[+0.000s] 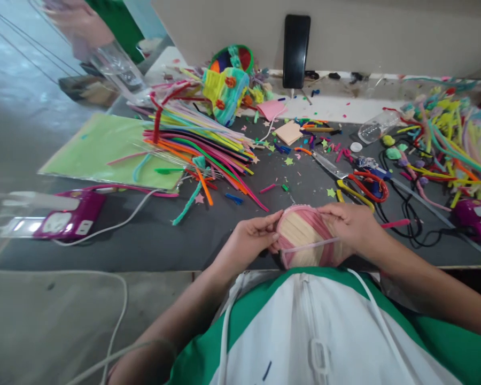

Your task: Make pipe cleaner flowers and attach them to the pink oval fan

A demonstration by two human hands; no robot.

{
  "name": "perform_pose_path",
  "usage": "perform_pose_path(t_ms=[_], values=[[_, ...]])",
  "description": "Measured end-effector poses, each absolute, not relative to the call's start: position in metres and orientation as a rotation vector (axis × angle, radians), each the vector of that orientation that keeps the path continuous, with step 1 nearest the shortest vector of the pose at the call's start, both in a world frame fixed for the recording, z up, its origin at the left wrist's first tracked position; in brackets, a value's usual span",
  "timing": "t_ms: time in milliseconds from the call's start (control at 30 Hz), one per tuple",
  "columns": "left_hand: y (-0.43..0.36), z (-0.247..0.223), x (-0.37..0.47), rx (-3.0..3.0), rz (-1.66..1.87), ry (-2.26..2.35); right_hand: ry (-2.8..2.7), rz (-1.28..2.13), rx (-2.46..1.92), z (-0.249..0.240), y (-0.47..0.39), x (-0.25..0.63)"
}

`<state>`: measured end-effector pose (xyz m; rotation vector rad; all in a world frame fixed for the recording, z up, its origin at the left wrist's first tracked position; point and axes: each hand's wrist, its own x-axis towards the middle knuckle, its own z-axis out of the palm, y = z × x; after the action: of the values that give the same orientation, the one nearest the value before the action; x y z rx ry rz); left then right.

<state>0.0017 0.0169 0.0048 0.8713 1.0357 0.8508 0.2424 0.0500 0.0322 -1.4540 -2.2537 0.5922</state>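
Some of the pink-and-cream striped disc (308,235) is hidden by the right hand (347,224); both hands' fingers pinch its rim, the left hand's (256,235) narrowly, at lower centre.

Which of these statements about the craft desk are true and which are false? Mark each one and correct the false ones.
1. The left hand and right hand both hold the round pink-and-cream craft piece. True.
2. The black smartphone lies flat among the scraps. False: the smartphone stands on end against the grey panel.
3. The light green sheet lies to the left of the pipe cleaner bundle. True.
4. The scissors are in the right hand. False: the scissors lie on the desk, beyond the hands.
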Motion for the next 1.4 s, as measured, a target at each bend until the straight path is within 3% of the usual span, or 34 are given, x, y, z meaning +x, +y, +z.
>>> perform_pose_path(t_ms=[467, 1200, 1400], values=[[0.05, 0.025, 0.012, 0.764, 0.854, 0.865, -2.136, 0.737, -1.587, 0.034, 0.097, 0.264], [0.05, 0.01, 0.007, 0.982, 1.026, 0.982, -2.267, 0.248, -1.413, 0.058, 0.078, 0.233], [0.046, 0.014, 0.009, 1.014, 1.063, 0.996, -2.237, 0.288, -1.351, 0.047, 0.077, 0.241]])
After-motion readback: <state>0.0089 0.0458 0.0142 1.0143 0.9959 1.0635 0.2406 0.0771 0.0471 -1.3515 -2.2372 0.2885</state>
